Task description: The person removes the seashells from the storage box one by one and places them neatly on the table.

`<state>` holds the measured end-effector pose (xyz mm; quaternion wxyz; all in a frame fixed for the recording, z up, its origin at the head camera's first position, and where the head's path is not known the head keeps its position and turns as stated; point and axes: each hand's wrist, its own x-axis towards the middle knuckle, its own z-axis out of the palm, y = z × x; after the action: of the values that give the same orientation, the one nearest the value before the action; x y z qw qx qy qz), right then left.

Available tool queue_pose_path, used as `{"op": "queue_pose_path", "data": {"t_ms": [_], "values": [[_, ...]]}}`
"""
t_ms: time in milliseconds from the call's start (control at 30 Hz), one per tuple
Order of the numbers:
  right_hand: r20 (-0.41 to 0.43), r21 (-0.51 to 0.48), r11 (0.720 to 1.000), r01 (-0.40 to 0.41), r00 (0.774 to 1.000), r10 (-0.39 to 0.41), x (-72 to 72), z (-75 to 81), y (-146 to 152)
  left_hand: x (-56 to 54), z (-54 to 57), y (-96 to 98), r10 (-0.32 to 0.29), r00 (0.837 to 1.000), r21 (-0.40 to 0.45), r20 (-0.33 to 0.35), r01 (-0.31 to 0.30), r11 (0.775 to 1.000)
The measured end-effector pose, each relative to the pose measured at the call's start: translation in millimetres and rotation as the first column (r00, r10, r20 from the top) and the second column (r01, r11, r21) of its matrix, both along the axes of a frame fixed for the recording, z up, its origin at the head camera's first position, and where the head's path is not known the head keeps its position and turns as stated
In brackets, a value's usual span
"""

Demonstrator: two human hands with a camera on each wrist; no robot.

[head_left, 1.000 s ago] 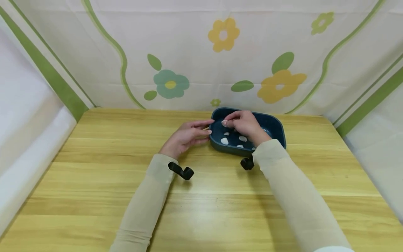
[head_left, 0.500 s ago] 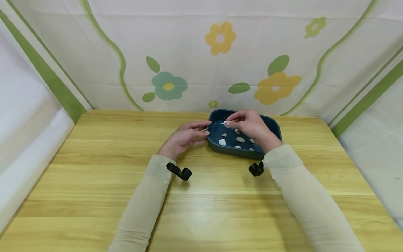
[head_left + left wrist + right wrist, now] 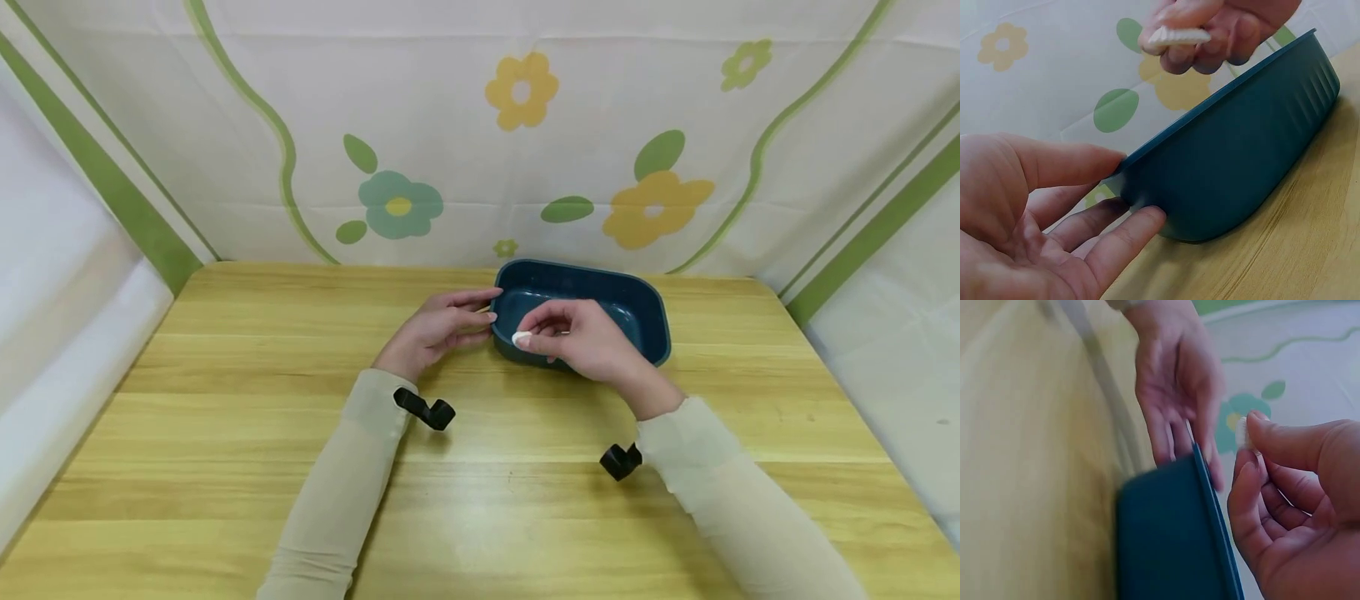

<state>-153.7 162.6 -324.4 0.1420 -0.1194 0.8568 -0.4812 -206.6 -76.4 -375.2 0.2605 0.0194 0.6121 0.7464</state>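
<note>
White piece [image 3: 1179,37] | pinched, right hand [image 3: 592,343] | blue tray [image 3: 581,279] (partly hidden)

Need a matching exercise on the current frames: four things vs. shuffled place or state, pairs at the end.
Things
1. Person's bare left hand
2. Small white ridged piece
3. Dark blue rounded-rectangular bin
4. White flower-printed fabric

Place or state
A. Standing on the yellowish wood-grain table
B. Upright behind the table
C. Touching the bin's end
D. Pinched in the bare right hand

Pairs: 1-C, 2-D, 3-A, 4-B
</note>
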Motion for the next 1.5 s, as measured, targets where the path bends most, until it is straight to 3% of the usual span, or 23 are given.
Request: {"op": "queue_pose_path", "data": {"t_ms": [233,433,600,900,1100,1500], "values": [[0.003,-0.04,0.996,-0.083,0.997,0.083,24.4,-13.8,-17,0.2,-0.5,-1.9,0.004,1.0,-0.001,-0.009,-0.004,1.0],[-0.127,0.034,0.992,-0.118,0.984,0.121,35.0,-32.3,-29,-0.6,-1.6,-0.8,0.007,1.0,0.002,-0.01,-0.007,1.0],[-0.19,0.091,0.991,-0.101,0.975,0.116,36.9,-45.6,-36,-0.3,-0.1,-0.2,0.013,1.0,-0.001,-0.001,-0.013,1.0],[-0.145,0.134,0.989,-0.061,0.986,0.08,34.1,-61.8,-40,-0.3,-1.7,1.4,0.008,1.0,0.003,0.0,-0.008,1.0],[-0.13,0.145,0.989,-0.03,0.99,0.049,35.0,-64.7,-41,-0.6,-2.9,0.9,0.006,1.0,0.005,0.001,-0.006,1.0],[-0.189,0.139,0.99,0.019,0.982,0.008,38.7,-69.0,-42,0.2,-2.0,1.5,0.004,1.0,-0.001,-0.001,-0.004,1.0]]}}
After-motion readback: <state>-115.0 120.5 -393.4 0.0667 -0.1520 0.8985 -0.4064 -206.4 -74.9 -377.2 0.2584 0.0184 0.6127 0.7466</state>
